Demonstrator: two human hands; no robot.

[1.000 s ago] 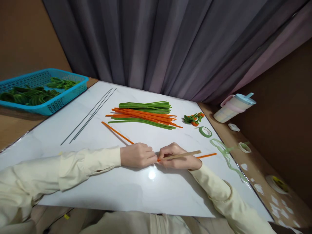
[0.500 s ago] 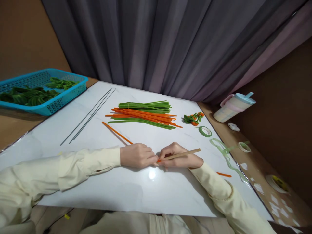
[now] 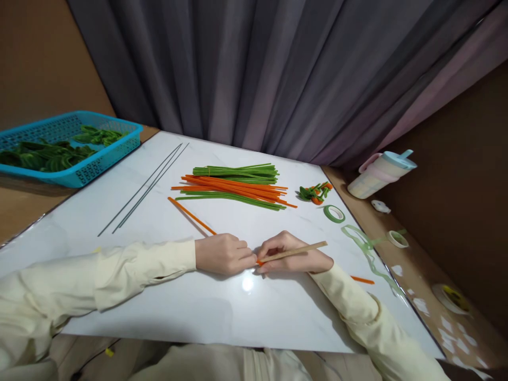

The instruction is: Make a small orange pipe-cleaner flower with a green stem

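Observation:
My left hand (image 3: 228,254) is closed, its fingertips pinching an orange pipe cleaner (image 3: 192,216) whose free end slants out to the upper left. Touching it fingertip to fingertip, my right hand (image 3: 291,254) grips a thin wooden stick (image 3: 296,251) that points to the right. A bit of orange shows at the stick's lower end, between both hands; how it is bent there is hidden by the fingers. Past my right forearm an orange tip (image 3: 363,280) sticks out; whether it belongs to the same pipe cleaner I cannot tell.
Green pipe cleaners (image 3: 238,171) and orange ones lie bundled mid-table. Dark wires (image 3: 146,188) lie left, near a blue basket (image 3: 79,174) of green pieces. On the right are orange-and-green flowers (image 3: 315,193), green tape (image 3: 334,214), a loose tape strip (image 3: 371,259) and a tumbler (image 3: 381,173).
The pipe cleaner's free end at the left has shifted slightly up and right. The orange tip past my right forearm has moved a little left and up. Both hands stay nearly in place.

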